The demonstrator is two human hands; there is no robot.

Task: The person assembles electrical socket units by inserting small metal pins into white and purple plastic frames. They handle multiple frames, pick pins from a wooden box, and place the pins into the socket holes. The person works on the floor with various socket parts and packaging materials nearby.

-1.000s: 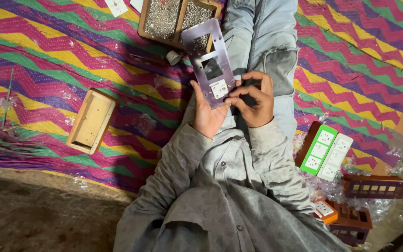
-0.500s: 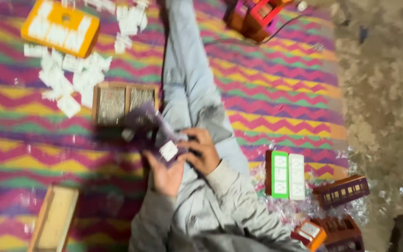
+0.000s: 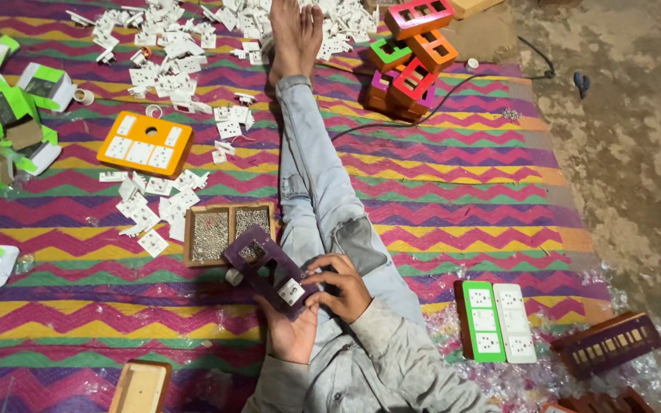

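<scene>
I sit on a striped mat with my legs stretched out. My left hand [image 3: 294, 335] holds a purple switch-board frame [image 3: 263, 265] from below, tilted over my lap. A white socket piece [image 3: 291, 291] sits in the frame's near opening. My right hand [image 3: 341, 289] is closed on the frame's near end, fingers pressing beside the white socket piece. Just left of the frame stands a shallow wooden tray [image 3: 190, 241] with two compartments of small metal screws.
Loose white sockets [image 3: 154, 214] lie scattered left and far ahead. An orange board [image 3: 145, 144], green boxes [image 3: 9, 115], stacked coloured frames [image 3: 411, 65], a green and white board [image 3: 495, 321], brown frames [image 3: 610, 344], a wooden box [image 3: 141, 388], a black cable [image 3: 453, 84].
The view has tipped up and away from my lap, so the far mat and my feet now show. Both hands stay on the purple frame, which now lies lower and flatter.
</scene>
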